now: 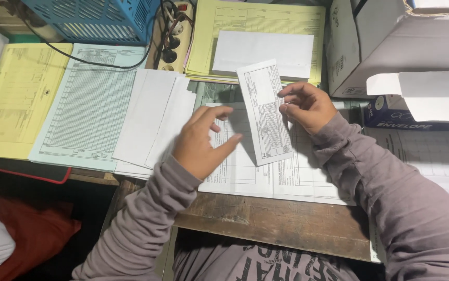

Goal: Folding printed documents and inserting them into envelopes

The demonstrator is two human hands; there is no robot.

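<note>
Over the wooden desk [287, 224], your right hand [307, 106] pinches the edge of a folded printed form [264, 112] — it stands tilted above the flat forms [266, 177]. Your left hand [201, 140] hovers just beside it, fingers spread wide, holding nothing — white envelopes [154, 117] lie to its left.

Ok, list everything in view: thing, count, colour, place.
folded form strip: one, white, held upright mid-desk
printed sheets: a few, white, under the hands
blank sheets: a stack, white, left of centre
grid form: one, pale blue, left
yellow folder: one, far left
yellow forms: a stack, top centre
basket: one, blue, top left
power strip: one, cream, top
boxes: several, white, right
left hand: open, touching sheets
right hand: pinching the strip
</note>
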